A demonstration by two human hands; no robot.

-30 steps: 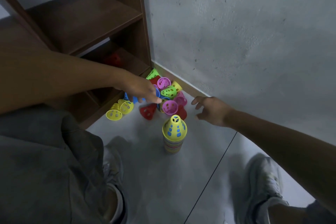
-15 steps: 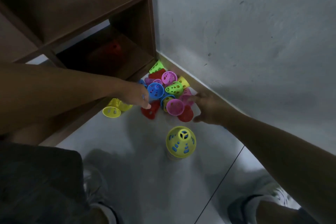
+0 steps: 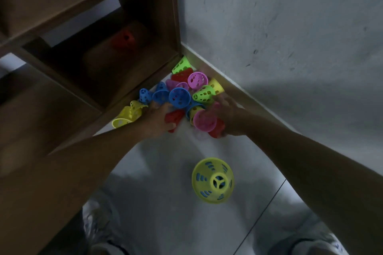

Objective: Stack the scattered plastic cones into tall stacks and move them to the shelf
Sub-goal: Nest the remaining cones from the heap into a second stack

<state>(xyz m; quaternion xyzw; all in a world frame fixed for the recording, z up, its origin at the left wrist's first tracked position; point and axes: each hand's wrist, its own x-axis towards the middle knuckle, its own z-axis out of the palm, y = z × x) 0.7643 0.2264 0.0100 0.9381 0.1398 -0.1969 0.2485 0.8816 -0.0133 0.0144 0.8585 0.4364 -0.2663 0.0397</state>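
Reached into the heap of cones point(image 3: 182, 97) with both hands, far in the corner where the shelf point(image 3: 87, 51) met the wall point(image 3: 290, 37). Left hand point(image 3: 158, 119) lay low on the heap's left side, fingers curled round a red cone point(image 3: 176, 118). Right hand point(image 3: 227, 113) came in from the right, touching a pink cone point(image 3: 205, 121) and a second red cone point(image 3: 217, 130) beneath it; blurred, so could not tell whether the fingers had closed or merely rested there. Loose cones lay tumbled on the floor point(image 3: 165, 182): blue point(image 3: 179, 97), green point(image 3: 204, 94), purple-pink point(image 3: 198, 79), and a yellow pair point(image 3: 129, 115) off to the left against the shelf's foot. Nearer, well apart from the heap, stood the started stack point(image 3: 213, 180), yellow on top with blue showing through the slots, seen almost straight from above. Inside the shelf's lower bay, dim, sat something red point(image 3: 124, 40), probably cones already put away.

Risks judged from here: heap packed and interlocked, so pulling one cone could drag or scatter its neighbours, some rolling under the shelf. Light, slotted plastic, likely to slip from a loose pinch. Forearms crossing low over the floor, and both feet set close by the stack, could knock it over on the way back. Cones seated crooked could jam or lean the stack.
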